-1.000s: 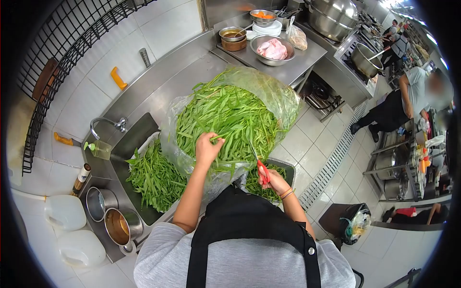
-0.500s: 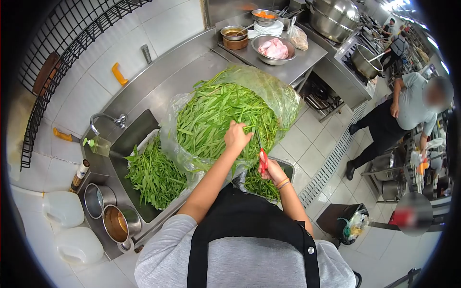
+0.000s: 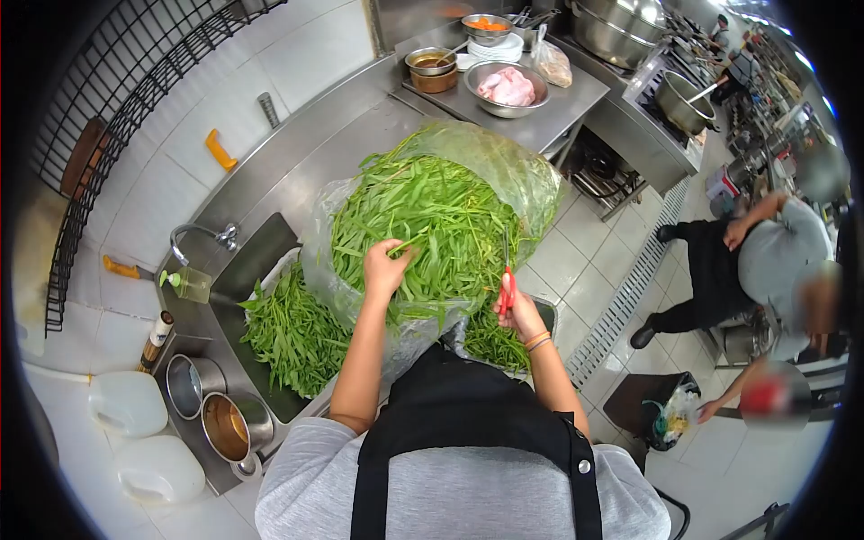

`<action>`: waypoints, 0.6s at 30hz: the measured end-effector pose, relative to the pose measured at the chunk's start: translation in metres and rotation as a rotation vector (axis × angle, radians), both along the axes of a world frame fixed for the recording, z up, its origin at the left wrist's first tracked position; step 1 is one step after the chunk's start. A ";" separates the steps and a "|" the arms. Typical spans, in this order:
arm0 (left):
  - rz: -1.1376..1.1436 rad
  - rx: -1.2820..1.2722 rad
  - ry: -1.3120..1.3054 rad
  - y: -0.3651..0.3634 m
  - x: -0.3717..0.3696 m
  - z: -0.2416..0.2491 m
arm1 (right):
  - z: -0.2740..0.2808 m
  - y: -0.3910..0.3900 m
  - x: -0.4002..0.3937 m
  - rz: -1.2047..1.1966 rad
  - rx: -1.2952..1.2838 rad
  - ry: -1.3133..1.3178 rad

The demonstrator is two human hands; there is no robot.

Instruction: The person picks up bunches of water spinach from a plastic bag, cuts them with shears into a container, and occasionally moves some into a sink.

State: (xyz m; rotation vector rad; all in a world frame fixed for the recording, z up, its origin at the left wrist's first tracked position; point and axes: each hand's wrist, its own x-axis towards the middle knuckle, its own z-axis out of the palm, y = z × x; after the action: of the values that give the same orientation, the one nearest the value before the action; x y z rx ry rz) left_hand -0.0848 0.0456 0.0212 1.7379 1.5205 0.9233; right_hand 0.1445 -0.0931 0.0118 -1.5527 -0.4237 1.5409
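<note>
A big clear plastic bag (image 3: 531, 175) stuffed with long green leafy stems (image 3: 441, 216) stands on the steel counter in front of me. My left hand (image 3: 385, 267) is closed on a few green stems at the near side of the pile. My right hand (image 3: 517, 310) holds red-handled scissors (image 3: 508, 286), blades pointing up beside the bag's right edge. More green stems lie in the sink (image 3: 292, 328) to the left. A dark tray (image 3: 543, 312) under my right hand holds cut greens (image 3: 490, 340).
A steel bowl of raw chicken (image 3: 506, 86), bowls and plates sit on the far counter. Two pots (image 3: 225, 423) and white jugs (image 3: 126, 402) stand at left by the tap (image 3: 200, 231). A person in a grey shirt (image 3: 774, 261) bends at right near a bin (image 3: 661, 414).
My left hand pulled back from the pile's right side toward its near left and gripped stems. The right hand with the scissors rose a little. The person at right moved nearer and bent down.
</note>
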 end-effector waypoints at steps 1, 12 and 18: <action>0.032 0.032 0.031 -0.002 -0.005 0.000 | 0.003 0.001 -0.003 0.014 0.003 0.002; 0.023 0.008 -0.017 -0.016 -0.018 0.010 | 0.009 0.057 -0.040 0.443 0.073 -0.072; 0.055 -0.010 0.020 -0.015 -0.039 0.020 | 0.011 0.060 -0.034 0.218 0.156 -0.141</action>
State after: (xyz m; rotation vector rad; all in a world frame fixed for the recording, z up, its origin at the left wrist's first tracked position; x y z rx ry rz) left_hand -0.1235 0.0308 0.0415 1.7107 1.5907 0.9271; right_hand 0.1109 -0.0332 0.0232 -1.5373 -0.7976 1.5249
